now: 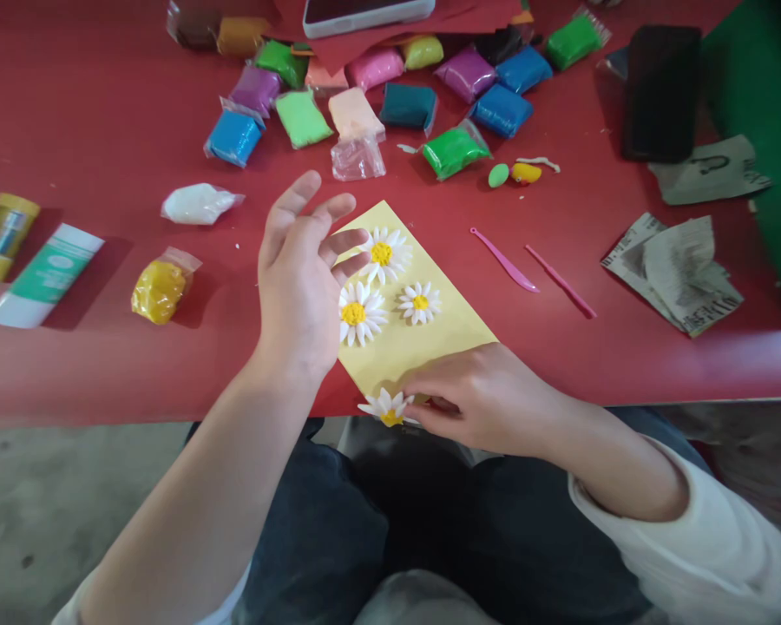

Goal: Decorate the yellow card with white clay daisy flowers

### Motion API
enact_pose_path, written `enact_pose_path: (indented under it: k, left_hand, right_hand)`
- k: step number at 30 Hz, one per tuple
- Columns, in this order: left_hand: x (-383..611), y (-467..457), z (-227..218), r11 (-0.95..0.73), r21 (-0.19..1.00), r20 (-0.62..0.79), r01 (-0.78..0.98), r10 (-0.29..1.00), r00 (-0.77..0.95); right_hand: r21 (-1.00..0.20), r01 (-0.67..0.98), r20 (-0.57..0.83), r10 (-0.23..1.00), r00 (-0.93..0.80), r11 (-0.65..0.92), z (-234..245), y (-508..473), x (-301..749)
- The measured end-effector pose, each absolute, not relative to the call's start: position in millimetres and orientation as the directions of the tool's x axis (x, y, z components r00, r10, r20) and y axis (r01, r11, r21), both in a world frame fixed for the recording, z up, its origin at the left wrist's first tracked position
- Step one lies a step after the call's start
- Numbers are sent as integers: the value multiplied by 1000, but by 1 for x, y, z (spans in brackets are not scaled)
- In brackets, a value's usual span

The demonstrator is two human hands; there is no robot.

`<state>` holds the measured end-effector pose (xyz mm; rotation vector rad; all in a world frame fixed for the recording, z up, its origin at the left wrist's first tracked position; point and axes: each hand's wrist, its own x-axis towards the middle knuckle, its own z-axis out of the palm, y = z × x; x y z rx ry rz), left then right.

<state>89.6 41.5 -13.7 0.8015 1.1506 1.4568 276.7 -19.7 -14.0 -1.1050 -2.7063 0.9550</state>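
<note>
A yellow paper sheet (429, 334) lies on the red table with three white-petalled clay daisies on it: a top daisy (381, 253), a left daisy (357, 313) and a smaller right daisy (420, 302). Over the sheet's left edge, my left hand (303, 278) is raised with fingers apart and nothing in it; it partly hides the two nearer daisies. At the sheet's lower end, my right hand (475, 395) pinches the petals of another clay daisy (388, 406), which sits at the table's front edge.
Several clay packets (409, 106) lie across the back. To the left are a white packet (199, 204), a yellow packet (159, 292) and a green-and-white tube (45, 276). Right of the sheet lie pink modelling tools (504, 260), newspaper scraps (680, 269) and a dark phone (662, 91).
</note>
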Motion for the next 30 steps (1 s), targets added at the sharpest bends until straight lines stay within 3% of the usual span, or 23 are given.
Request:
enact_pose_path:
  k: [5, 11, 21, 30]
  left_hand:
    - [91, 41, -11, 61, 939, -145, -338, 962, -231]
    - [91, 41, -13, 45, 941, -126, -337, 967, -222]
    - [91, 43, -16, 31, 950, -101, -312, 972, -210]
    - [91, 42, -15, 44, 950, -114, -309, 971, -211]
  right_hand:
    - [-535, 631, -93, 703, -705, 562, -18, -21, 277]
    - [-663, 607, -130, 731, -670, 439, -15, -17, 286]
    - [-453, 581, -78, 619, -781, 676, -19, -19, 289]
    - [-464, 592, -47, 649, -760, 659, -20, -20, 289]
